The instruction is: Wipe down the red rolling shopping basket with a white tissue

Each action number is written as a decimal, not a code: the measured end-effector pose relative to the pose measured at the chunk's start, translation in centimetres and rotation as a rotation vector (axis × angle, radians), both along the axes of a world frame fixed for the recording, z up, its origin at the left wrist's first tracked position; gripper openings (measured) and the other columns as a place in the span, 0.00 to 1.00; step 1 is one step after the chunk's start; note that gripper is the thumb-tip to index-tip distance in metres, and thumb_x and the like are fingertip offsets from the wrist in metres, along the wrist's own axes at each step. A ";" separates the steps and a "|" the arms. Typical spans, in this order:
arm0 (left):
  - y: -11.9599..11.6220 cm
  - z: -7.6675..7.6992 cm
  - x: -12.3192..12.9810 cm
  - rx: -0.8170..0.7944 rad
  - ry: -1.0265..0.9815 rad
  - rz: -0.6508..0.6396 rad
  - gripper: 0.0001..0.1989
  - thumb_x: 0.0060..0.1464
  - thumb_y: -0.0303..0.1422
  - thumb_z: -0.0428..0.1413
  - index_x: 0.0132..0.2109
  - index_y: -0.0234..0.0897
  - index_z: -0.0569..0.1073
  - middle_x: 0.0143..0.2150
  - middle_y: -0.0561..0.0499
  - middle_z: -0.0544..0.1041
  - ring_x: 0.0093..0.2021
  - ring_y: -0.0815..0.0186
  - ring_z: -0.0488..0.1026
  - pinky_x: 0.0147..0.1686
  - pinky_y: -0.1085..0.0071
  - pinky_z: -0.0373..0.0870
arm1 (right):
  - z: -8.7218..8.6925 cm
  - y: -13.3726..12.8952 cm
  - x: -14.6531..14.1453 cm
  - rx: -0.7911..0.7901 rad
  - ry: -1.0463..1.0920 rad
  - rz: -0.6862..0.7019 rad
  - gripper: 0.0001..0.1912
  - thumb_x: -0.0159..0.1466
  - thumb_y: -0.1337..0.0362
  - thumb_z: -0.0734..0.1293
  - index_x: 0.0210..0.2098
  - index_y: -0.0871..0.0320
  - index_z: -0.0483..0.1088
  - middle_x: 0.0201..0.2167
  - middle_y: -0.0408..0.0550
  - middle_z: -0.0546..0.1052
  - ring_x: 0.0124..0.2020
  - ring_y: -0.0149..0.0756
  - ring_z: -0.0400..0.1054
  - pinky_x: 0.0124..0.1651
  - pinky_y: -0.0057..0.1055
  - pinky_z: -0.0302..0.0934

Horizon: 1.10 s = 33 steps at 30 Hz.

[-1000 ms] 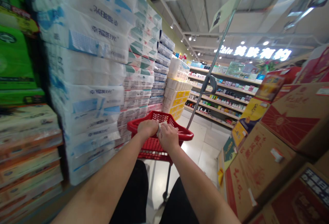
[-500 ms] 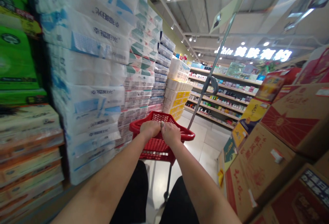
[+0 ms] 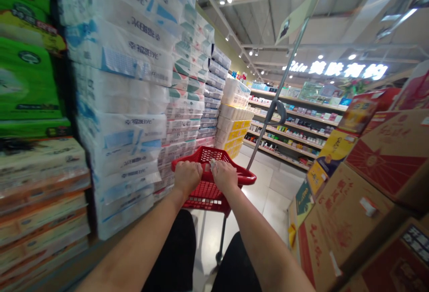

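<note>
In front of me is a red plastic shopping cart with a perforated basket and a curved push handle. My left hand is wrapped round the left part of that handle. Right of it, my right hand grips the middle of the same handle, thumb toward the left hand. A short gap with red handle showing separates the two hands. A metal pole with a grey hook and a sign on top rises beside the cart's right end. How much the basket holds is hidden from me.
Tall stacks of white paper packs line the left, with green packs nearer. Cardboard cartons are piled along the right. Ahead stand shelves of small goods beyond the pale tiled floor.
My left hand has shifted left along the handle, away from the right hand, which stays in place. The scene has slid slightly to the right in view.
</note>
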State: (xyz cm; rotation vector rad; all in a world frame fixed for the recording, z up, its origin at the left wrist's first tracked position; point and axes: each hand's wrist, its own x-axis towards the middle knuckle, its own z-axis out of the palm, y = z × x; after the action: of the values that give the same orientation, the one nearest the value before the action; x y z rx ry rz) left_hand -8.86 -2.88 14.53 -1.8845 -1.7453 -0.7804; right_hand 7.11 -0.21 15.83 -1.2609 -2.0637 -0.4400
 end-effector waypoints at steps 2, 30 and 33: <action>0.2 -0.2 0.2 0.021 -0.019 0.003 0.23 0.64 0.33 0.37 0.32 0.34 0.75 0.31 0.41 0.78 0.36 0.57 0.72 0.42 0.57 0.58 | -0.1 -0.4 -0.5 -0.007 0.022 -0.023 0.12 0.69 0.61 0.59 0.40 0.57 0.74 0.37 0.50 0.78 0.42 0.39 0.70 0.48 0.35 0.60; 0.0 0.0 0.6 -0.022 -0.009 -0.048 0.19 0.63 0.33 0.41 0.34 0.34 0.75 0.34 0.41 0.78 0.37 0.57 0.72 0.42 0.59 0.57 | -0.7 -1.8 -1.8 0.096 -0.134 0.133 0.15 0.68 0.63 0.59 0.53 0.54 0.67 0.50 0.50 0.72 0.50 0.40 0.63 0.54 0.38 0.59; -0.2 0.1 0.6 -0.040 -0.014 -0.046 0.16 0.61 0.33 0.44 0.35 0.34 0.75 0.34 0.40 0.78 0.38 0.57 0.72 0.41 0.59 0.56 | -1.8 -1.7 -1.5 0.141 -0.162 0.129 0.18 0.68 0.63 0.59 0.57 0.56 0.65 0.55 0.52 0.70 0.55 0.44 0.60 0.58 0.43 0.56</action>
State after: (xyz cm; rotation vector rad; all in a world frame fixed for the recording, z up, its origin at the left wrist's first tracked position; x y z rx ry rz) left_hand -8.23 -3.09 14.64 -1.9564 -1.7433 -0.7830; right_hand 5.60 -1.86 14.07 -1.0328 -2.1911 -0.6338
